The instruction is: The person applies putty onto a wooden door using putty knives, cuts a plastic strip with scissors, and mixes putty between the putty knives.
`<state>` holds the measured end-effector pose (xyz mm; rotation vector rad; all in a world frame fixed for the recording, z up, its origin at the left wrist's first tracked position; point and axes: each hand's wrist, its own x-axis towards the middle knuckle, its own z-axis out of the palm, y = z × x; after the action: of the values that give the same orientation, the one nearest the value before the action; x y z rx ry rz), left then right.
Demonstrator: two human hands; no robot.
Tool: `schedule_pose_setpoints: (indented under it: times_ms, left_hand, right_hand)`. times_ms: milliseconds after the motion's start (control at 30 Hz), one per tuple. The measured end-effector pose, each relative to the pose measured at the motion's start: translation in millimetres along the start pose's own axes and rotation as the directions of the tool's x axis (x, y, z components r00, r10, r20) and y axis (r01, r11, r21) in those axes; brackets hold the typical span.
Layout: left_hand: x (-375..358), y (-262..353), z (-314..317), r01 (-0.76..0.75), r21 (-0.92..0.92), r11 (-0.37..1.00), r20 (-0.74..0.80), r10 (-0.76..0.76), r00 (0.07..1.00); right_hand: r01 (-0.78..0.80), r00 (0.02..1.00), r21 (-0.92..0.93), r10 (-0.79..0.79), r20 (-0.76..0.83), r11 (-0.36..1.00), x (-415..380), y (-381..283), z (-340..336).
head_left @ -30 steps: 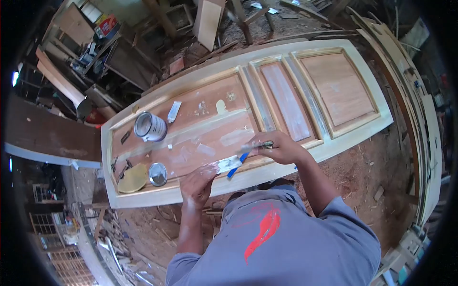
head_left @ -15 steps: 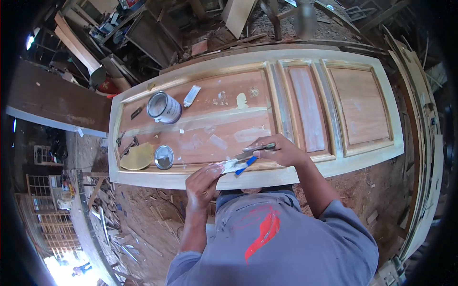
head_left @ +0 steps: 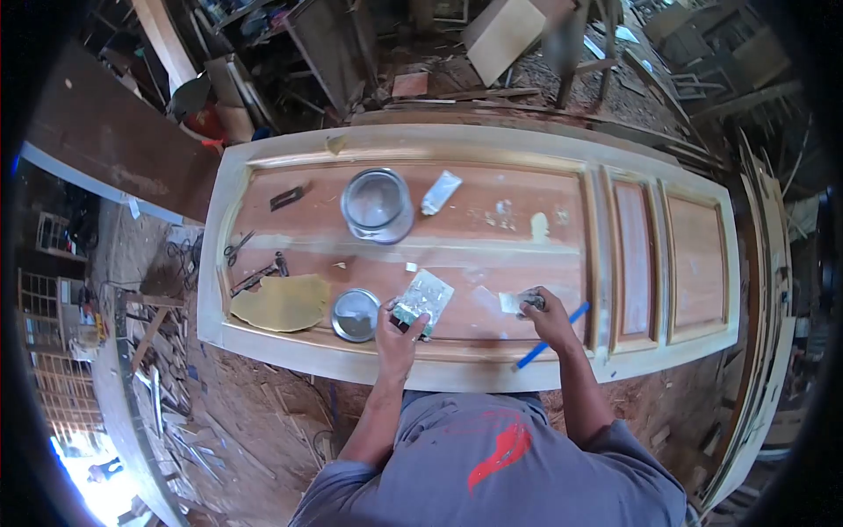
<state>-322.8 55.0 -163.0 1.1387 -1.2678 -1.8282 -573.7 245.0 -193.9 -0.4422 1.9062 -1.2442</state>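
On the door panel (head_left: 492, 255), filler-smeared scraper (head_left: 423, 297)

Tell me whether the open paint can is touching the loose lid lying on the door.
Apart. The head view shows the open can standing farther up the door panel, with bare wood between it and the lid near the left hand.

Open tin can (head_left: 377, 205) on door's big panel. White tube (head_left: 440, 192) just right of can. Round lid (head_left: 356, 314) below can, yellow sheet (head_left: 281, 303) left of lid. Scissors (head_left: 235, 249) far left of can
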Motion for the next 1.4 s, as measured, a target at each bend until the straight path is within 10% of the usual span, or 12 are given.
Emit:
schedule_pose_setpoints:
  times_ms: [200, 267, 633, 733, 1067, 1200, 1400]
  left_hand:
    - [59, 16, -83, 0.144, -0.135, 0.980, -0.090, -0.157, 0.983]
    - [74, 12, -109, 0.183, -0.172, 0.968, -0.156, -0.211, 0.965]
    - [127, 31, -143, 0.186, -0.300, 0.936, -0.193, -0.250, 0.949]
    - [140, 30, -138, 0.140, -0.310, 0.941, -0.174, -0.200, 0.964]
    - [170, 30, -132, 0.075, -0.314, 0.947, -0.183, -0.138, 0.973]
    - [178, 32, -132, 0.050, -0.318, 0.947, -0.199, -0.118, 0.973]
    - [187, 64, -123, 0.082, -0.162, 0.983, -0.193, -0.113, 0.975]
  right_hand:
    - [0.378, 0.910, -0.335, -0.414, -0.038, 0.863, 60, -116, 102]
    - [0.585, 0.767, -0.535, -0.630, 0.122, 0.609, 90, -164, 133]
    - [0.500, 0.782, -0.792, -0.577, 0.238, 0.351, 213, -207, 257]
    - [0.383, 0.903, -0.871, -0.322, 0.283, 0.309, 215, -211, 269]
    - [0.443, 0.890, -0.778, -0.112, 0.442, 0.445, 250, -197, 253]
    - [0.155, 0.944, -0.404, -0.014, 0.330, 0.902, 241, -193, 224]
    - [-0.141, 0.959, 0.102, 0.110, 0.260, 0.985, 218, -175, 196]
